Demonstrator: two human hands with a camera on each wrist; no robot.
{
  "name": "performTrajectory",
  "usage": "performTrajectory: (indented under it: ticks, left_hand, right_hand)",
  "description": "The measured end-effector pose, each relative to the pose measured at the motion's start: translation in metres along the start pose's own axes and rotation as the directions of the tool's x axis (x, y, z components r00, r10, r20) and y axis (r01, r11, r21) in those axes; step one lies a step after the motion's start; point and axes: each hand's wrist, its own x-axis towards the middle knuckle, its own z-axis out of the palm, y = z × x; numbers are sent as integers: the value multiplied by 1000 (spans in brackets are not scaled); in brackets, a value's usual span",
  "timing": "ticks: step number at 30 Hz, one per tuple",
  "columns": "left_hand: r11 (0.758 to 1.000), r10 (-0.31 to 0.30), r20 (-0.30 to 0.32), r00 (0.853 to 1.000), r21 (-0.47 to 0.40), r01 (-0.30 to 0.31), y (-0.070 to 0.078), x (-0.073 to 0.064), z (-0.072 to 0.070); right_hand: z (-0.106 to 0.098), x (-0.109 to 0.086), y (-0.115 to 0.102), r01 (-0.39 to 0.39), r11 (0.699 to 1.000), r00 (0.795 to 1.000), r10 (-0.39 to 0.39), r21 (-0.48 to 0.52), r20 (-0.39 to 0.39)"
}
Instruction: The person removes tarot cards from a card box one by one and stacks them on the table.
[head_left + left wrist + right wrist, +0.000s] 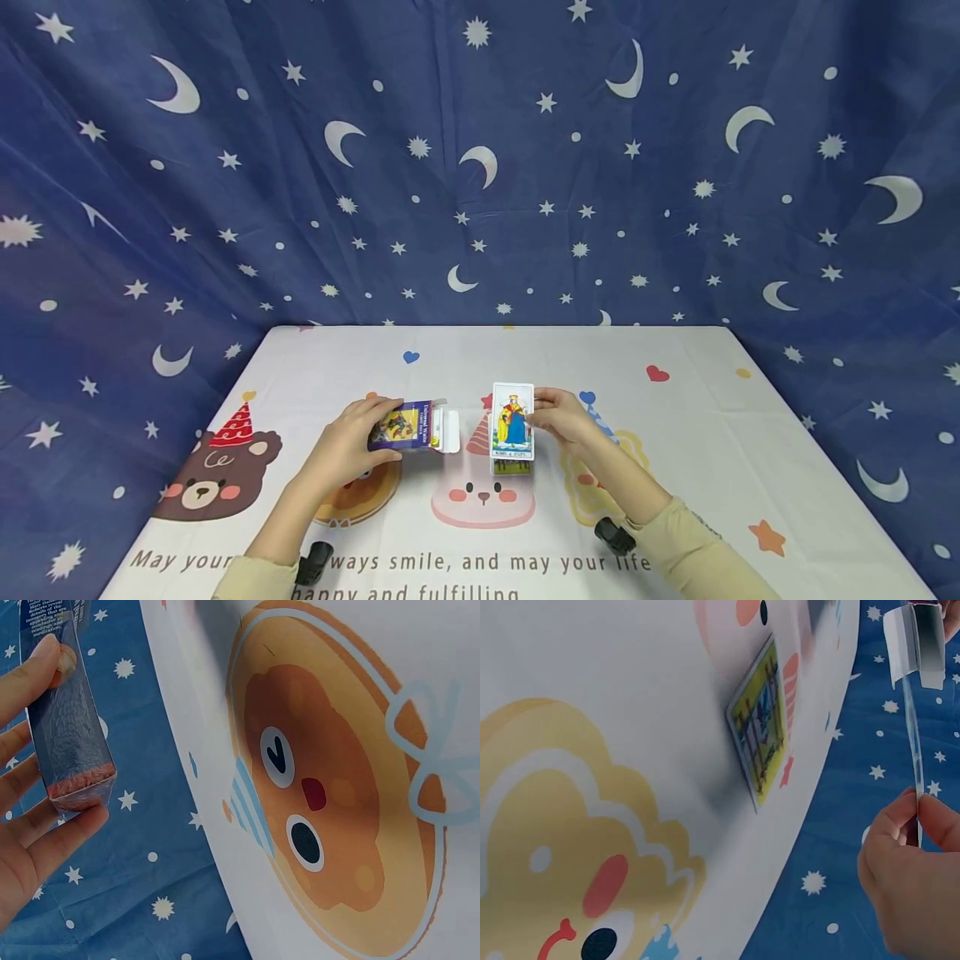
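Note:
My left hand (347, 440) grips a purple tarot card box (399, 427) by its sides, and the open white flap (451, 431) points right. In the left wrist view, fingers and thumb wrap the box's dark side. My right hand (564, 417) pinches a tarot card (512, 423) at its right edge; the card shows a crowned figure in red and blue. Seen edge-on in the right wrist view, the card stands between thumb and fingers, its far end near the box's open flaps. Below it, a card with a yellow picture (763, 720) lies on the table, mostly covered in the head view.
The white tablecloth (697, 467) has printed cartoon animals, hearts and lettering. A blue curtain (480, 167) with moons and stars hangs behind the table and at both sides. A black strap device sits near each wrist.

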Motion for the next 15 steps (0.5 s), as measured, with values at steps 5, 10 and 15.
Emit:
performTrajectory:
  ticks: [5, 10, 15]
  left_hand:
    - [1000, 4, -4, 1000, -3, -4, 0, -1, 1]
    - [1000, 2, -2, 1000, -2, -2, 1, 0, 2]
    - [1000, 4, 2, 1000, -5, -4, 2, 1, 2]
  right_hand:
    - [-4, 0, 3, 8, 1000, 1000, -8, 11, -26]
    - [-8, 1, 7, 33, 999, 999, -33, -1, 1]
    - [-10, 1, 9, 36, 999, 999, -36, -26, 1]
